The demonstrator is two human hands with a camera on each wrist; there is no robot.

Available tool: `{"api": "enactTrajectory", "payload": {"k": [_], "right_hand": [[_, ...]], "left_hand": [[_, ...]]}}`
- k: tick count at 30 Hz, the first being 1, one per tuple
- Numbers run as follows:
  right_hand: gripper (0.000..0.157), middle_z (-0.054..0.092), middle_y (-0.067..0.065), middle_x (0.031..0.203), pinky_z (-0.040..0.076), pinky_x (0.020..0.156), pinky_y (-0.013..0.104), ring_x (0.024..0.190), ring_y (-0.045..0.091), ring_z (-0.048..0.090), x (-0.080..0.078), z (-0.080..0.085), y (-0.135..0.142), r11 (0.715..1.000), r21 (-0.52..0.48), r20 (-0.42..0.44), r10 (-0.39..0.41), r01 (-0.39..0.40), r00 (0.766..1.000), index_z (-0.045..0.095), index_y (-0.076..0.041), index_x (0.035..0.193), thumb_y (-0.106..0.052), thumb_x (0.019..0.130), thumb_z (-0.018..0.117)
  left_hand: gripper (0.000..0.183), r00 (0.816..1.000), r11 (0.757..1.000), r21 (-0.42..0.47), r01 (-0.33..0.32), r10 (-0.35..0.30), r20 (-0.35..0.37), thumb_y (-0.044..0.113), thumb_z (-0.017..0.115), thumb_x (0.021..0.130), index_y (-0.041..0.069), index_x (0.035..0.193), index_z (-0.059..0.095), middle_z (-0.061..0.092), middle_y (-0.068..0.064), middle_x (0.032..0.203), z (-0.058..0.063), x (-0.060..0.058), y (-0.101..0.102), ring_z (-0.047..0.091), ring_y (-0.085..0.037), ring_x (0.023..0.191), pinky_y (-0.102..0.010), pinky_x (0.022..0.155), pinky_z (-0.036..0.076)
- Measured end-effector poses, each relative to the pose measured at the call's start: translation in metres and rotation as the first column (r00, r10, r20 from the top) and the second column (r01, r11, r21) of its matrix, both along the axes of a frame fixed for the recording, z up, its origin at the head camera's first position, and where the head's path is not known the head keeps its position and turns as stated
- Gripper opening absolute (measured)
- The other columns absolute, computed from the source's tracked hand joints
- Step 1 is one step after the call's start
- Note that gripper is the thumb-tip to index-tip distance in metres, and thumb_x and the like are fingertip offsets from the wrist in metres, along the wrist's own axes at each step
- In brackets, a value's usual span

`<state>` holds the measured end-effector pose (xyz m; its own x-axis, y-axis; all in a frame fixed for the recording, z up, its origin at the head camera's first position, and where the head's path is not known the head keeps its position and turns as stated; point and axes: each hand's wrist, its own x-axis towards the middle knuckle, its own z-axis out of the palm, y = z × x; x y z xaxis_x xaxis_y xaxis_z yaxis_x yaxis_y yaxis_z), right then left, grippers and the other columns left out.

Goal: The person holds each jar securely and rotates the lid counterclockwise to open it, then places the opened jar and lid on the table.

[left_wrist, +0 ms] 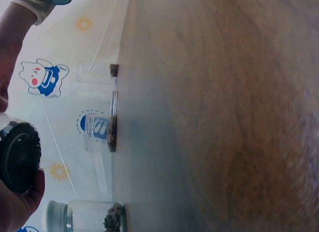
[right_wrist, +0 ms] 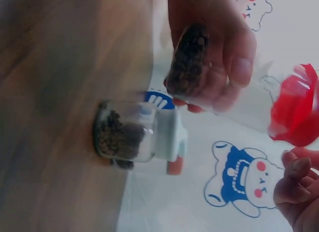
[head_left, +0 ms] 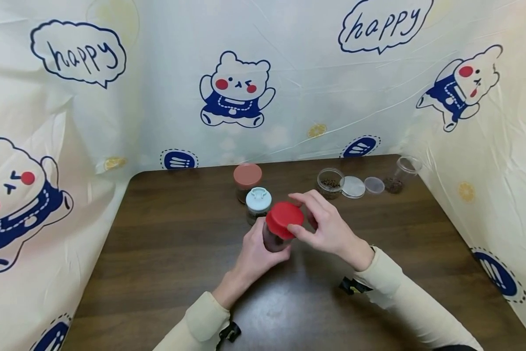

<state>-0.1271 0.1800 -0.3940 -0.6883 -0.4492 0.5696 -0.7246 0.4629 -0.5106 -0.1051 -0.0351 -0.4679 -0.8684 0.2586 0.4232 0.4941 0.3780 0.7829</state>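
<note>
My left hand (head_left: pixel 253 252) grips a clear jar (head_left: pixel 273 242) from its left side, with fingers and thumb round the body. The jar is tilted and held up off the wooden table, and dark brown grains (right_wrist: pixel 188 57) show through its wall. A red scalloped lid (head_left: pixel 285 218) covers its mouth. My right hand (head_left: pixel 329 225) holds the lid by its edge, thumb on the near side and index finger at the far side. In the right wrist view its fingertips (right_wrist: pixel 300 164) sit right at the rim of the lid. The left wrist view shows the jar's dark base (left_wrist: pixel 21 157).
Behind the held jar stand a jar with a light-blue lid (head_left: pixel 258 199) and one with a pink lid (head_left: pixel 247 176). Farther right are an uncovered jar (head_left: pixel 330 181) of grains, two loose lids, one silvery (head_left: pixel 353 187), one translucent (head_left: pixel 374 185), and a clear container (head_left: pixel 407 167) with grains. Printed sheeting surrounds the table.
</note>
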Motion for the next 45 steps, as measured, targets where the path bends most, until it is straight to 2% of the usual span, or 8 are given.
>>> {"api": "enactTrajectory", "payload": {"k": [3, 11, 14, 17, 22, 28, 38, 45], "right_hand": [[0.065, 0.060, 0.005, 0.107, 0.044, 0.055, 0.022, 0.067, 0.004, 0.045, -0.001, 0.006, 0.001, 1.000, -0.008, -0.060, -0.019, 0.019, 0.998, 0.063, -0.007, 0.133, -0.063, 0.100, 0.054], [0.052, 0.063, 0.006, 0.114, 0.047, 0.056, 0.025, 0.069, 0.006, 0.047, 0.002, 0.024, -0.004, 0.999, -0.005, -0.120, 0.049, -0.050, 0.992, 0.066, -0.007, 0.129, -0.051, 0.101, 0.061], [0.050, 0.063, 0.009, 0.119, 0.049, 0.059, 0.023, 0.074, 0.006, 0.050, 0.004, 0.030, -0.009, 0.996, 0.026, -0.120, 0.091, -0.089, 0.989, 0.065, -0.005, 0.130, -0.044, 0.098, 0.069], [0.052, 0.062, 0.008, 0.123, 0.055, 0.068, 0.022, 0.089, 0.010, 0.058, 0.005, 0.035, -0.015, 0.992, 0.070, -0.114, 0.116, -0.109, 0.987, 0.064, -0.005, 0.131, -0.036, 0.092, 0.078], [0.062, 0.061, 0.009, 0.126, 0.060, 0.083, 0.027, 0.103, 0.016, 0.066, 0.007, 0.041, -0.026, 0.985, 0.147, -0.073, 0.101, -0.090, 0.992, 0.063, -0.005, 0.132, -0.033, 0.082, 0.087], [0.063, 0.062, 0.009, 0.119, 0.060, 0.077, 0.025, 0.095, 0.017, 0.067, 0.010, 0.042, -0.036, 0.985, 0.171, -0.026, 0.043, -0.038, 0.999, 0.065, -0.003, 0.127, -0.037, 0.080, 0.089], [0.054, 0.060, 0.007, 0.107, 0.058, 0.071, 0.022, 0.085, 0.014, 0.064, 0.004, 0.042, -0.040, 0.982, 0.180, -0.108, 0.070, -0.050, 0.992, 0.066, -0.003, 0.118, -0.033, 0.078, 0.088], [0.052, 0.059, 0.006, 0.106, 0.057, 0.070, 0.020, 0.081, 0.012, 0.064, -0.001, 0.040, -0.042, 0.981, 0.180, -0.133, 0.094, -0.070, 0.987, 0.066, -0.003, 0.115, -0.032, 0.078, 0.087]], "left_hand": [[0.064, 1.000, 0.999, 0.050, 0.001, -0.001, 0.000, 0.018, 0.089, 0.078, 0.008, 0.130, 0.053, 0.064, -0.004, 0.125, -0.002, 0.000, -0.001, 0.065, -0.020, 0.109, -0.041, 0.090, 0.059], [0.071, 0.999, 0.984, 0.177, -0.005, 0.011, -0.032, 0.013, 0.089, 0.076, 0.007, 0.135, 0.051, 0.065, -0.005, 0.130, -0.007, 0.001, 0.001, 0.066, -0.022, 0.113, -0.043, 0.094, 0.058], [0.072, 0.997, 0.976, 0.218, -0.021, 0.037, -0.070, 0.013, 0.090, 0.074, 0.006, 0.134, 0.052, 0.067, -0.007, 0.129, -0.009, 0.002, 0.002, 0.066, -0.025, 0.112, -0.044, 0.093, 0.058], [0.072, 0.993, 0.971, 0.237, -0.034, 0.060, -0.106, 0.012, 0.091, 0.073, 0.005, 0.133, 0.053, 0.067, -0.009, 0.128, -0.010, 0.002, 0.003, 0.067, -0.027, 0.111, -0.044, 0.091, 0.059], [0.073, 0.990, 0.971, 0.233, -0.050, 0.079, -0.116, 0.011, 0.088, 0.072, 0.003, 0.135, 0.052, 0.066, -0.010, 0.129, -0.011, 0.002, 0.003, 0.066, -0.027, 0.111, -0.042, 0.091, 0.059], [0.074, 0.994, 0.976, 0.211, -0.060, 0.079, -0.081, 0.014, 0.087, 0.074, 0.004, 0.137, 0.050, 0.065, -0.008, 0.131, -0.012, 0.003, 0.003, 0.066, -0.025, 0.114, -0.040, 0.093, 0.059], [0.070, 0.986, 0.977, 0.205, -0.049, 0.080, -0.146, 0.012, 0.087, 0.070, 0.004, 0.132, 0.055, 0.069, -0.012, 0.123, -0.015, -0.002, 0.000, 0.069, -0.029, 0.105, -0.043, 0.087, 0.061], [0.068, 0.983, 0.981, 0.182, -0.070, 0.099, -0.152, 0.013, 0.087, 0.070, 0.002, 0.129, 0.055, 0.069, -0.013, 0.120, -0.016, -0.004, -0.001, 0.070, -0.029, 0.102, -0.044, 0.085, 0.061]]}}
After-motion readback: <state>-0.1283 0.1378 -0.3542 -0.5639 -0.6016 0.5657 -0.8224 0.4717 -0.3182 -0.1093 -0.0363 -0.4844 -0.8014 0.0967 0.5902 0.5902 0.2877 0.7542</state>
